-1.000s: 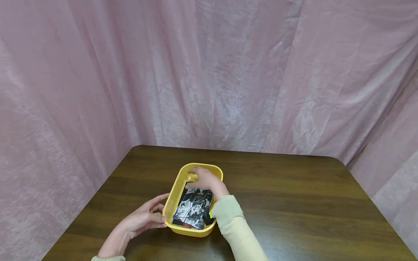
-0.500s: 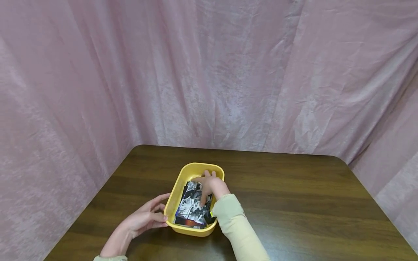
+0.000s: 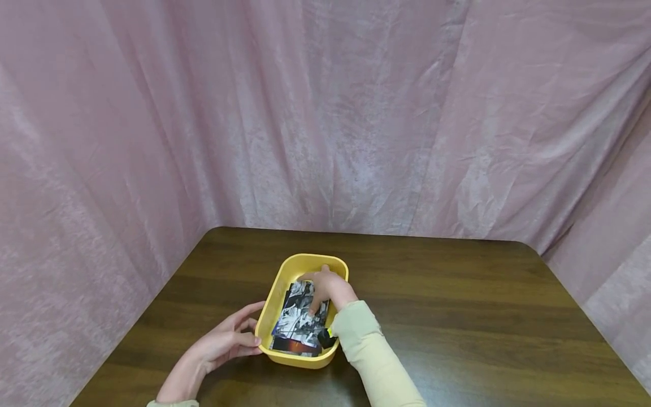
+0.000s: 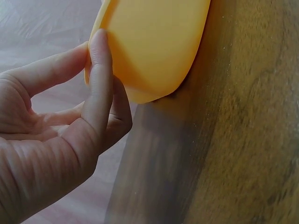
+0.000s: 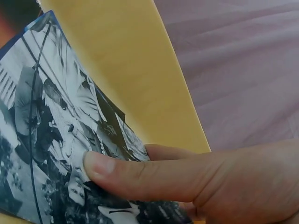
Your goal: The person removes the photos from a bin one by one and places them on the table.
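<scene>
A yellow plastic tub [image 3: 300, 362] sits on the table, tilted slightly in the head view. My left hand [image 3: 224, 339] pinches its near-left rim; in the left wrist view the thumb and a finger meet at the tub's edge [image 4: 156, 42]. Inside lies a loose stack of picture cards, with a black-and-white photo [image 3: 292, 319] on top. My right hand [image 3: 331, 288] reaches into the tub and holds the stack's far end. In the right wrist view its thumb [image 5: 135, 175] presses on the photo, and other fingers are partly hidden behind the cards.
A dark card with an orange patch [image 3: 295, 346] shows at the stack's near end. Beside it lies a small black item with a yellow part [image 3: 325, 338], partly under the right sleeve. The brown wooden table [image 3: 458, 316] extends to the right; pink curtains [image 3: 330, 113] hang behind.
My right hand has lowered from above the tub's far end onto the photo stack. The top photo has shifted away from me, exposing the orange card. My left hand keeps its place on the rim.
</scene>
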The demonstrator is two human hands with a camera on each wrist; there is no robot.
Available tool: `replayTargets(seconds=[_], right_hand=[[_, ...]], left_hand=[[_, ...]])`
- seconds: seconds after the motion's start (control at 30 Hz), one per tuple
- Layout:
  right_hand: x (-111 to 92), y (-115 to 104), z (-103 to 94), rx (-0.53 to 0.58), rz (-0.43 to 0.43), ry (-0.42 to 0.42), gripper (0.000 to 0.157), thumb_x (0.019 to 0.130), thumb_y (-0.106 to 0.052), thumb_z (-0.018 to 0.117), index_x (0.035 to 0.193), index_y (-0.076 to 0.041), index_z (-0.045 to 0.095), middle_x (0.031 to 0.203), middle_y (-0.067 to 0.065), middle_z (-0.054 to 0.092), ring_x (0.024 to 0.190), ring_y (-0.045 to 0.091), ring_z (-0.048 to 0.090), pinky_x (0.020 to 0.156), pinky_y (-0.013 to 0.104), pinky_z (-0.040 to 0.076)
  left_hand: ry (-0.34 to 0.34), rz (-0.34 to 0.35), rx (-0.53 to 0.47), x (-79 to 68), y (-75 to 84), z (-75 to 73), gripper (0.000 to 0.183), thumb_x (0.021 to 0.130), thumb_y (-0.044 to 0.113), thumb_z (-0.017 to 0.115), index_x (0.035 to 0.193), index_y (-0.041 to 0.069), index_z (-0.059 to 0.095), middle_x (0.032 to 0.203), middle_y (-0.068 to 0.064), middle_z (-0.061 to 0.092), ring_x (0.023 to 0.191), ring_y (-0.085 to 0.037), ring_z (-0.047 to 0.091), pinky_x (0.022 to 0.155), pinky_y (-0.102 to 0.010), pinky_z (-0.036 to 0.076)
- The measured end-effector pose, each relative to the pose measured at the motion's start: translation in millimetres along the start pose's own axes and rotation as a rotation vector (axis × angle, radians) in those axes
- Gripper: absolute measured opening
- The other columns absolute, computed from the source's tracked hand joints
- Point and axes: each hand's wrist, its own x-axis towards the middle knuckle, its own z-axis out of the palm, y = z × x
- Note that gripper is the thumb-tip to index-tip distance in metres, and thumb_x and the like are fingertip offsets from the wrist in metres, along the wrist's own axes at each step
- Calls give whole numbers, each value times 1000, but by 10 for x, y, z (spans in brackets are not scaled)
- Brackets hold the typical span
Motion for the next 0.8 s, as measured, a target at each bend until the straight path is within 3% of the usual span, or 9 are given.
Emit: replayTargets(seconds=[0.07, 0.13, 0.23, 0.3, 0.4, 0.53, 0.67, 0.8], right_hand=[[10, 0, -2, 31, -4, -14, 85, 63, -16, 93, 139, -30, 57, 142, 16, 50, 122, 30, 51, 98, 43, 52], [16, 3, -18, 40, -9, -34, 84, 64, -12, 92, 139, -29, 57, 138, 10, 57, 115, 25, 55, 92, 37, 54], [33, -6, -62, 33, 13, -72, 82, 69, -2, 87, 140, -30, 57, 114, 8, 69, 78, 18, 60, 66, 27, 53], [48, -21, -104, 30, 29, -93, 82, 70, 7, 82, 139, -29, 58, 94, 8, 68, 56, 14, 49, 48, 21, 44], [53, -26, -184, 22, 47, -99, 78, 72, 17, 72, 136, -26, 61, 78, 8, 62, 43, 11, 39, 39, 18, 33], [41, -13, -268, 41, 36, -72, 67, 72, 20, 66, 127, -18, 67, 88, 12, 63, 45, 10, 38, 41, 19, 35], [15, 17, -357, 177, 24, -59, 54, 76, 16, 68, 121, -13, 68, 108, 18, 61, 52, 13, 56, 61, 32, 61], [-14, 91, -483, 380, -14, -75, 48, 80, 13, 68, 122, -9, 64, 97, 22, 64, 61, 21, 69, 78, 46, 63]], left_hand=[[6, -5, 4, 1, 0, 0, 89, 86, 1, 63, 157, 4, 10, 109, -11, 52, 92, -18, 68, 83, -29, 62], [14, -11, 10, 3, 3, 5, 89, 86, 1, 64, 157, 5, 10, 109, -11, 52, 92, -19, 68, 83, -30, 62], [24, -16, 22, 6, 12, 16, 90, 85, 2, 64, 157, 6, 11, 108, -11, 52, 91, -19, 67, 82, -30, 62], [31, -16, 25, 0, 18, 17, 90, 84, 2, 64, 157, 6, 12, 108, -11, 52, 91, -20, 67, 81, -30, 62], [30, -11, 27, 9, 31, 21, 90, 84, 1, 64, 157, 6, 12, 107, -11, 52, 90, -19, 67, 80, -29, 62], [27, -9, 27, 13, 31, 24, 90, 84, 1, 64, 157, 5, 11, 107, -11, 53, 89, -19, 67, 80, -29, 62], [27, -11, 29, 10, 18, 26, 89, 85, 1, 64, 157, 5, 11, 108, -11, 53, 90, -19, 67, 80, -29, 62], [25, -10, 32, 1, 12, 23, 89, 85, 1, 63, 157, 5, 10, 108, -12, 54, 89, -18, 67, 81, -29, 62]])
